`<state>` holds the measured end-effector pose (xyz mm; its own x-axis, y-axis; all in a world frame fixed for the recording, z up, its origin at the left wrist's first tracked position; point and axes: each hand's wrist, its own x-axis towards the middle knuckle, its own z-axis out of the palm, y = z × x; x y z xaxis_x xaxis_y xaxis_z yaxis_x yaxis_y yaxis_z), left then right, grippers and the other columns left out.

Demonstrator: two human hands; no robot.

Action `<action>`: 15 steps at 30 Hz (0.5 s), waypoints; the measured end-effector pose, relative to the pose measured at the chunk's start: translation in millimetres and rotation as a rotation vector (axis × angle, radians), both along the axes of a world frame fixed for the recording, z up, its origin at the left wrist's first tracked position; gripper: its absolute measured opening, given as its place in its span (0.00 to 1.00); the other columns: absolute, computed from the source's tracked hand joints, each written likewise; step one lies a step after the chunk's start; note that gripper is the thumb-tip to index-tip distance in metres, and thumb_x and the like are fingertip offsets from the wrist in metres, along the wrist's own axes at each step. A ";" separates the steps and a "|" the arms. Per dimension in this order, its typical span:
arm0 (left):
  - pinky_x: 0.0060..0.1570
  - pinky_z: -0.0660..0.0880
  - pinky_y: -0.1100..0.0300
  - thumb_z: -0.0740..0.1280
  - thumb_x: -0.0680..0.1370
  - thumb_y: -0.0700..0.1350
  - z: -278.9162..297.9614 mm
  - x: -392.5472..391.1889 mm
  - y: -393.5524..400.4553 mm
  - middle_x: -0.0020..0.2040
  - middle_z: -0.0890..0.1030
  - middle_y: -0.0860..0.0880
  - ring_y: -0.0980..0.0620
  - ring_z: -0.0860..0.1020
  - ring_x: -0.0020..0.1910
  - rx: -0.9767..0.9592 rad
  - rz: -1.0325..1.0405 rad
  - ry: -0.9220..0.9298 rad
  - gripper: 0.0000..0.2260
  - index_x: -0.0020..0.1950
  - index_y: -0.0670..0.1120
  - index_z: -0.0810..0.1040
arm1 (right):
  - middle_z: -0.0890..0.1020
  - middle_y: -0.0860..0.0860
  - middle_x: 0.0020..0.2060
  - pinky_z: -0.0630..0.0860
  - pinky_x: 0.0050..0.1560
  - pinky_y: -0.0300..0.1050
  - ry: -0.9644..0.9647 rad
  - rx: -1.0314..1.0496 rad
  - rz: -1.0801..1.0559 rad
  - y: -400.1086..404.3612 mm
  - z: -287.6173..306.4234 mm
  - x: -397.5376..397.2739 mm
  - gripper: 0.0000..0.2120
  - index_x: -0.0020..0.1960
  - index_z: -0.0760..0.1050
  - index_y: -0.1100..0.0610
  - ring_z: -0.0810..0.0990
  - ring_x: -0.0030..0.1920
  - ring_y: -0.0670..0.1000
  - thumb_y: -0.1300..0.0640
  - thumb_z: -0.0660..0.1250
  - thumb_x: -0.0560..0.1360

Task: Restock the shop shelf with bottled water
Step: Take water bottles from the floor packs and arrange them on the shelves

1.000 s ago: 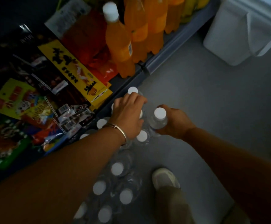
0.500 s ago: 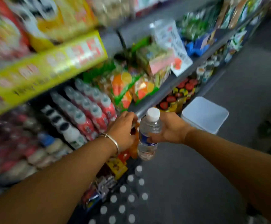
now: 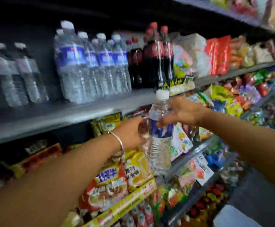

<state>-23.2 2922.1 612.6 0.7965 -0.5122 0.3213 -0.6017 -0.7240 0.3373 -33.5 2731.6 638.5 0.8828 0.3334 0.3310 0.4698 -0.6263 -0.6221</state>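
Water bottle (image 3: 160,133) stands upright in the air, cap on top, its long axis vertical, between 2 hands in front of the snack shelves. The right hand (image 3: 183,112) grips it at the shoulder and upper label, thumb on the near face and fingers wrapped round the far side. The left hand (image 3: 132,132) sits just left of the bottle with fingers curled; something clear shows at its fingertips, but the blur keeps me from telling whether it holds a second bottle or only touches this one.

The relation that matters is up and to the left. The gray shelf (image 3: 77,110) runs above the left hand, and its front edge lies at about the height of the bottle's cap. The row of water bottles (image 3: 91,66) with matching blue labels stands there, far and left of the grip, with cola bottles (image 3: 153,54) to their right. Bare shelf shows in front of that row.

My reading is that the right hand is the one to carry, being the only sure grip. The bottle's base must rise clear of the shelf lip before it travels left and away, staying upright so it lands on its base.
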 end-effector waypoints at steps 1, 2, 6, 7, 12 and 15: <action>0.37 0.69 0.68 0.70 0.72 0.37 23.9 -2.8 4.3 0.45 0.77 0.46 0.53 0.73 0.43 -0.015 0.005 -0.013 0.13 0.55 0.39 0.74 | 0.83 0.53 0.35 0.71 0.35 0.34 -0.041 -0.007 0.013 4.4 24.9 -2.4 0.06 0.41 0.80 0.57 0.76 0.31 0.39 0.61 0.75 0.66; 0.38 0.70 0.67 0.69 0.72 0.37 45.6 -4.2 9.0 0.45 0.77 0.45 0.53 0.73 0.43 -0.032 0.017 -0.023 0.14 0.56 0.39 0.74 | 0.83 0.55 0.35 0.72 0.40 0.38 -0.072 0.003 0.025 9.1 46.4 -1.7 0.06 0.39 0.80 0.58 0.77 0.33 0.42 0.59 0.76 0.65; 0.47 0.74 0.59 0.70 0.72 0.37 115.8 -3.1 32.7 0.41 0.77 0.48 0.52 0.74 0.40 -0.108 0.090 -0.071 0.11 0.53 0.42 0.74 | 0.81 0.60 0.34 0.72 0.37 0.41 -0.173 0.093 0.026 32.4 115.9 -1.1 0.17 0.38 0.81 0.62 0.75 0.35 0.52 0.48 0.76 0.60; 0.45 0.74 0.60 0.71 0.72 0.37 128.0 -1.6 38.5 0.39 0.77 0.50 0.53 0.74 0.38 -0.141 0.102 -0.076 0.11 0.50 0.44 0.73 | 0.79 0.54 0.30 0.70 0.32 0.38 -0.188 0.105 0.028 38.6 129.9 0.2 0.13 0.35 0.80 0.60 0.73 0.33 0.50 0.50 0.75 0.64; 0.43 0.75 0.58 0.72 0.70 0.36 163.3 16.1 63.0 0.36 0.76 0.51 0.52 0.74 0.36 -0.251 0.186 -0.096 0.12 0.40 0.50 0.71 | 0.73 0.52 0.25 0.69 0.29 0.40 -0.236 0.112 -0.016 68.0 178.1 33.1 0.16 0.22 0.77 0.53 0.70 0.27 0.49 0.52 0.75 0.66; 0.43 0.75 0.57 0.71 0.71 0.37 173.3 27.7 74.9 0.37 0.76 0.51 0.53 0.74 0.34 -0.279 0.238 -0.078 0.10 0.41 0.50 0.72 | 0.76 0.56 0.30 0.68 0.32 0.43 -0.245 0.138 -0.020 83.0 193.2 55.3 0.14 0.24 0.78 0.51 0.72 0.30 0.52 0.50 0.75 0.65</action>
